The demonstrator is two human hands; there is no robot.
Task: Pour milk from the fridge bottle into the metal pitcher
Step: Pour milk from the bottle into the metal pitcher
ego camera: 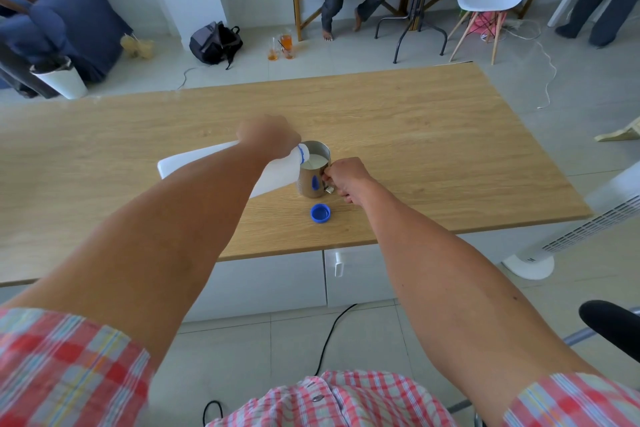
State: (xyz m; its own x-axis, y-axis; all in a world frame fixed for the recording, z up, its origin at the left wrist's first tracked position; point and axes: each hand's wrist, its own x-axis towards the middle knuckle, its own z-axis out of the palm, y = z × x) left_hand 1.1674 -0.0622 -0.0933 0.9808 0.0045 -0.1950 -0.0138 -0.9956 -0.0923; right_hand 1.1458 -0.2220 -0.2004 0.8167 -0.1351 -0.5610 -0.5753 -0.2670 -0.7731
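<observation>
The bottle [277, 175] is lying tilted over the table [433, 135], base at the left, blue-ringed neck at the right, over the pitcher rim. The left hand [268, 135] is gripping the bottle near the neck, fingers curled around it. The pitcher [313, 170] is standing upright at mid-table, just right of the bottle, with milk showing inside. The right hand [346, 178] is holding the pitcher handle, fingers closed around it. The blue cap [320, 213] is lying on the table, just in front of the pitcher, apart from it.
</observation>
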